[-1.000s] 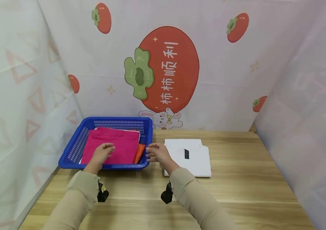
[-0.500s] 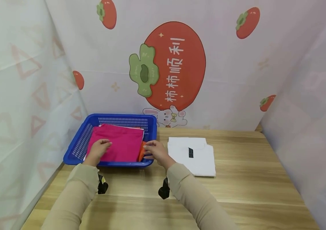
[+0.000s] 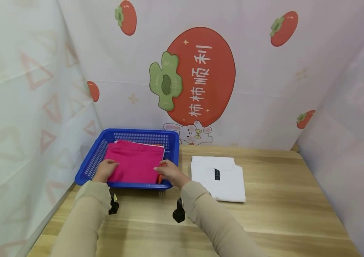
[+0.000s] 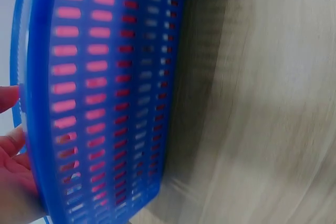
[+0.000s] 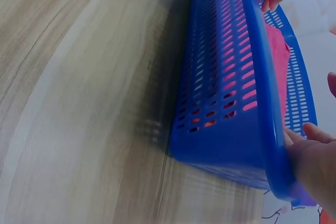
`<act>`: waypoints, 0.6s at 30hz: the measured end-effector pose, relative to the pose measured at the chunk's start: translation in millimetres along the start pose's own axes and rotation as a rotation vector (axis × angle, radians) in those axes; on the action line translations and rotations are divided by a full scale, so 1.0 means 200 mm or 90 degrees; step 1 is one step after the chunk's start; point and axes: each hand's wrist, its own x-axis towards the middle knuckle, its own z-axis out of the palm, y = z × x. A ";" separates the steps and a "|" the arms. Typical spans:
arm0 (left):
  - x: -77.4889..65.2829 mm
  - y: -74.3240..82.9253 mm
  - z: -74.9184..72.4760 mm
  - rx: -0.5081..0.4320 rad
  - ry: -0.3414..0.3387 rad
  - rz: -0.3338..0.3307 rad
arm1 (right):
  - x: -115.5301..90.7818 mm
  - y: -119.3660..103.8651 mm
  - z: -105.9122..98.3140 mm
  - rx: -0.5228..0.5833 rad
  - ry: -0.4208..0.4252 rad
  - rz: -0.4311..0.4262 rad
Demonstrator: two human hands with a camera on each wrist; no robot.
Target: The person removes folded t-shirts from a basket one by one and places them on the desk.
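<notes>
A pink folded cloth [image 3: 137, 162] lies on top of other cloths in a blue plastic basket [image 3: 87, 171]. At the cloth's left edge is my left hand [image 3: 104, 170], reaching over the front rim with its fingers slightly bent and apart. My right hand [image 3: 170, 172] is over the basket's front right corner, fingertips right at the cloth's right edge. In the right wrist view, the right fingers [image 5: 315, 134] are spread inside the rim beside the cloth. The left wrist view shows the left fingers [image 4: 13, 141] behind the rim, partly hidden.
A white folded garment [image 3: 230, 185] with a black label [image 3: 217, 174] lies on the wooden table [image 3: 271, 200], right of the basket. A bit of orange cloth [image 3: 160, 178] shows at the basket's right side. A printed curtain [image 3: 259, 78] stands behind and beside the table.
The left hand has moved outward to the cloth's left edge and lower. The right hand has moved from beside the basket to over its right side, at the cloth's edge.
</notes>
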 end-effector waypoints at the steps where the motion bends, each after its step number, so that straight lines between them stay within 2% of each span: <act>1: 0.01 -0.01 0.00 0.014 0.001 0.002 | 0.00 0.00 0.01 -0.010 0.006 0.008; 4: 0.04 -0.03 -0.02 0.078 0.002 0.004 | 0.01 0.01 0.03 -0.052 0.028 0.026; 8: 0.06 -0.05 -0.04 0.126 -0.007 -0.011 | 0.03 0.01 0.05 -0.103 0.048 0.048; 12: 0.07 -0.06 -0.06 0.128 -0.016 -0.036 | 0.03 0.00 0.06 -0.114 0.039 0.063; 18: 0.06 -0.04 -0.08 0.137 -0.070 -0.065 | 0.04 0.00 0.09 -0.110 0.013 0.072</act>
